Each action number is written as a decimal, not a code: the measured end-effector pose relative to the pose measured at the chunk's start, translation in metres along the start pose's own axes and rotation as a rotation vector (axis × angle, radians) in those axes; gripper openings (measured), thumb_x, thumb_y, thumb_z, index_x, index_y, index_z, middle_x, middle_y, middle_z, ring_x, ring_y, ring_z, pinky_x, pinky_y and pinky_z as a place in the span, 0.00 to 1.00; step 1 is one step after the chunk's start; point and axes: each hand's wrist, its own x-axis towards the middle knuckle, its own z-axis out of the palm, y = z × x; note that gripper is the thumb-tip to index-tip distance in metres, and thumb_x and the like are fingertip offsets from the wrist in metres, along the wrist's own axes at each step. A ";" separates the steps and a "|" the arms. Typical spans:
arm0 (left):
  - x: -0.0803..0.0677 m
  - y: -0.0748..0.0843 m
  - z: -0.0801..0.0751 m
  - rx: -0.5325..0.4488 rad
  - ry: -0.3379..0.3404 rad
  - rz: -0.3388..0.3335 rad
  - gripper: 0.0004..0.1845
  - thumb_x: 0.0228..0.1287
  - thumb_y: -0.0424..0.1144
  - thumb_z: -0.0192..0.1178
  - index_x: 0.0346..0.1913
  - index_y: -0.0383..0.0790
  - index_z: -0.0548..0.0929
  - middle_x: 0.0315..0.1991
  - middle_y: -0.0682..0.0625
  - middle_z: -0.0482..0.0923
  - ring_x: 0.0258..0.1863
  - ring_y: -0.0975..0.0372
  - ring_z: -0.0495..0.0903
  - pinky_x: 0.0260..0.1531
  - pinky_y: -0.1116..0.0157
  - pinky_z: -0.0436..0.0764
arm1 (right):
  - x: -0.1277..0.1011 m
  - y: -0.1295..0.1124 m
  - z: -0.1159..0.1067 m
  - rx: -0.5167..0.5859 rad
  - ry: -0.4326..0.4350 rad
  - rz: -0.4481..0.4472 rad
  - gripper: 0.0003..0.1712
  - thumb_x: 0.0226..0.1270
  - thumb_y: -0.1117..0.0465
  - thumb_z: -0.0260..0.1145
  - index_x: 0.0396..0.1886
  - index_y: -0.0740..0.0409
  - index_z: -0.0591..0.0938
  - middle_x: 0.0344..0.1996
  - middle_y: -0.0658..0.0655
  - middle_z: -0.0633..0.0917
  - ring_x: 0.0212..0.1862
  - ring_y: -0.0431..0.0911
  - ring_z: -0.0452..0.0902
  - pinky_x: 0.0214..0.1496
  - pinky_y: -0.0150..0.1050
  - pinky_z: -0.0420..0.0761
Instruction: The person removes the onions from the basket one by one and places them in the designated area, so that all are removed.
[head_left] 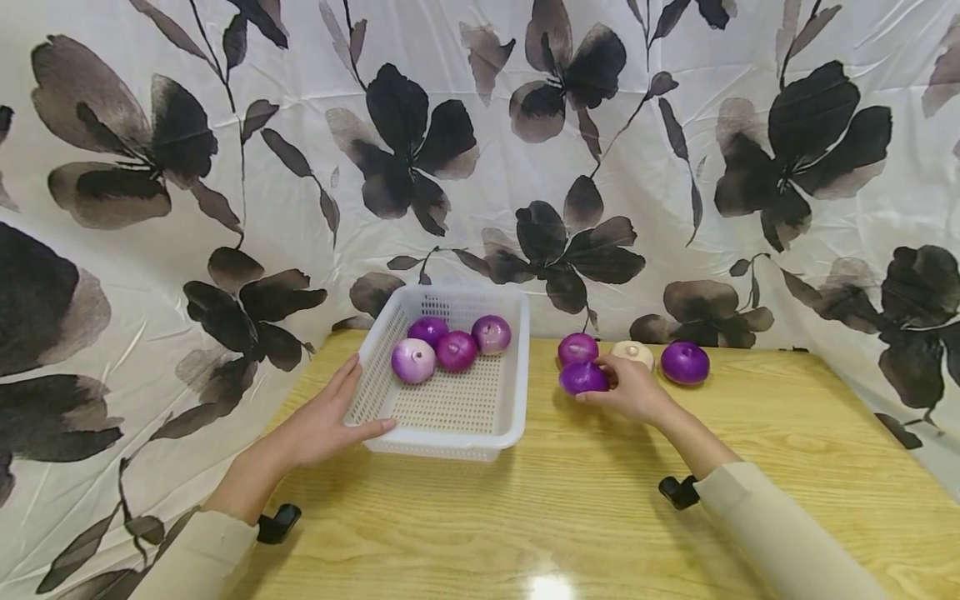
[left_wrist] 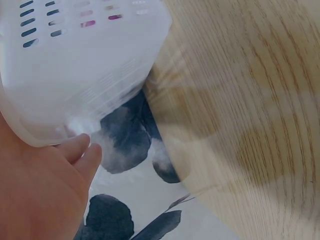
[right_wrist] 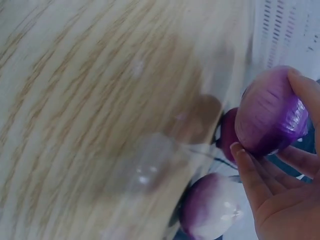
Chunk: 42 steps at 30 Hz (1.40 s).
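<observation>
Four onions (head_left: pixel 450 346) are being held in the basket (head_left: pixel 450 433) at the table's (head_left: pixel 585 517) left — four more are lying to its right, one being gripped by the right hand (head_left: pixel 633 387).

Head view: from above and in front, angled down over the table (head_left: pixel 600 517), both hands in frame. Left wrist view: tight on the white basket (left_wrist: pixel 75 75) just past the fingers (left_wrist: pixel 82 150), shared with the head view. Right wrist view: close beside fingertips (right_wrist: pixel 250 170) around a purple onion (right_wrist: pixel 270 112), also shared.

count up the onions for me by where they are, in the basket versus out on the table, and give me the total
In the basket: 4 onions
On the table: 4, one in the right hand
Total: 8
</observation>
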 end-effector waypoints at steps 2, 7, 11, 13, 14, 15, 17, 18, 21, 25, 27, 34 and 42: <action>0.000 0.000 0.000 0.002 -0.002 -0.001 0.65 0.62 0.73 0.59 0.81 0.27 0.41 0.83 0.34 0.34 0.78 0.35 0.46 0.73 0.36 0.54 | 0.000 0.003 0.001 -0.001 -0.007 0.005 0.42 0.60 0.48 0.79 0.63 0.73 0.76 0.54 0.73 0.84 0.57 0.64 0.82 0.62 0.59 0.79; 0.000 0.000 -0.001 0.003 -0.001 0.003 0.65 0.63 0.73 0.59 0.81 0.27 0.41 0.83 0.34 0.33 0.78 0.34 0.46 0.73 0.36 0.54 | 0.001 0.008 0.003 -0.020 -0.012 -0.001 0.40 0.59 0.48 0.79 0.61 0.71 0.78 0.51 0.70 0.85 0.54 0.61 0.82 0.59 0.58 0.81; 0.000 -0.001 0.000 0.002 0.000 0.004 0.65 0.63 0.73 0.59 0.80 0.26 0.41 0.83 0.34 0.33 0.78 0.34 0.46 0.73 0.36 0.55 | 0.002 0.010 0.004 -0.018 -0.034 0.008 0.39 0.59 0.48 0.79 0.61 0.71 0.77 0.51 0.69 0.86 0.54 0.61 0.83 0.59 0.58 0.81; 0.000 -0.001 0.000 0.001 0.001 0.003 0.65 0.63 0.73 0.59 0.80 0.26 0.42 0.83 0.34 0.34 0.78 0.34 0.46 0.73 0.36 0.55 | 0.003 0.009 0.005 -0.013 -0.041 0.011 0.40 0.60 0.49 0.79 0.62 0.71 0.77 0.51 0.70 0.85 0.55 0.62 0.82 0.60 0.59 0.80; 0.000 -0.001 0.000 0.001 0.001 0.000 0.65 0.63 0.73 0.59 0.80 0.26 0.41 0.83 0.34 0.34 0.78 0.34 0.46 0.73 0.36 0.55 | 0.003 0.009 0.006 -0.012 -0.045 0.010 0.40 0.60 0.49 0.79 0.62 0.71 0.76 0.52 0.71 0.85 0.55 0.63 0.82 0.60 0.59 0.80; 0.000 -0.001 0.000 0.000 0.001 -0.002 0.65 0.62 0.73 0.59 0.80 0.26 0.42 0.83 0.34 0.34 0.78 0.34 0.46 0.73 0.36 0.54 | 0.003 0.009 0.007 -0.010 -0.048 0.010 0.40 0.60 0.49 0.79 0.63 0.72 0.76 0.52 0.71 0.85 0.56 0.63 0.82 0.60 0.59 0.80; 0.000 -0.001 0.000 0.001 0.001 -0.003 0.65 0.62 0.73 0.59 0.80 0.26 0.41 0.83 0.34 0.34 0.78 0.34 0.46 0.73 0.36 0.54 | 0.003 0.008 0.008 -0.003 -0.057 0.004 0.40 0.60 0.50 0.78 0.63 0.72 0.76 0.52 0.72 0.84 0.56 0.64 0.82 0.60 0.60 0.80; 0.000 -0.001 0.000 0.001 0.001 -0.003 0.65 0.62 0.73 0.59 0.80 0.26 0.41 0.83 0.34 0.34 0.78 0.34 0.46 0.73 0.36 0.54 | 0.003 0.008 0.009 0.003 -0.062 0.007 0.40 0.60 0.51 0.78 0.63 0.72 0.75 0.52 0.72 0.84 0.56 0.64 0.82 0.60 0.59 0.80; 0.000 -0.001 0.000 0.002 0.002 -0.002 0.65 0.62 0.73 0.59 0.80 0.26 0.41 0.83 0.34 0.34 0.78 0.34 0.46 0.73 0.36 0.54 | 0.003 0.008 0.010 0.015 -0.073 0.008 0.40 0.61 0.51 0.78 0.63 0.72 0.75 0.53 0.72 0.84 0.56 0.64 0.81 0.59 0.59 0.81; 0.000 -0.001 0.001 0.001 0.004 0.000 0.65 0.62 0.73 0.59 0.80 0.26 0.41 0.83 0.34 0.34 0.78 0.34 0.46 0.73 0.36 0.54 | 0.001 0.009 0.009 0.030 -0.084 0.012 0.40 0.59 0.51 0.79 0.62 0.71 0.75 0.52 0.72 0.84 0.56 0.65 0.81 0.59 0.60 0.80; 0.000 -0.001 0.001 -0.001 0.005 0.004 0.65 0.62 0.73 0.59 0.80 0.26 0.41 0.82 0.33 0.34 0.78 0.34 0.46 0.73 0.36 0.54 | 0.001 0.010 0.008 0.036 -0.092 0.016 0.40 0.58 0.51 0.80 0.62 0.70 0.75 0.53 0.71 0.83 0.57 0.64 0.80 0.59 0.60 0.80; 0.002 -0.001 0.002 -0.015 0.009 0.004 0.66 0.61 0.74 0.59 0.81 0.27 0.41 0.83 0.35 0.33 0.79 0.36 0.46 0.74 0.38 0.54 | -0.001 0.014 0.010 0.067 -0.092 0.023 0.44 0.60 0.50 0.79 0.65 0.71 0.72 0.54 0.72 0.82 0.57 0.64 0.80 0.59 0.60 0.80; -0.001 0.000 0.001 0.001 0.023 0.010 0.64 0.63 0.73 0.59 0.81 0.28 0.42 0.83 0.34 0.35 0.78 0.34 0.48 0.72 0.35 0.56 | -0.002 0.015 0.012 0.092 -0.090 0.011 0.39 0.61 0.49 0.78 0.63 0.68 0.74 0.53 0.70 0.83 0.57 0.62 0.80 0.60 0.58 0.80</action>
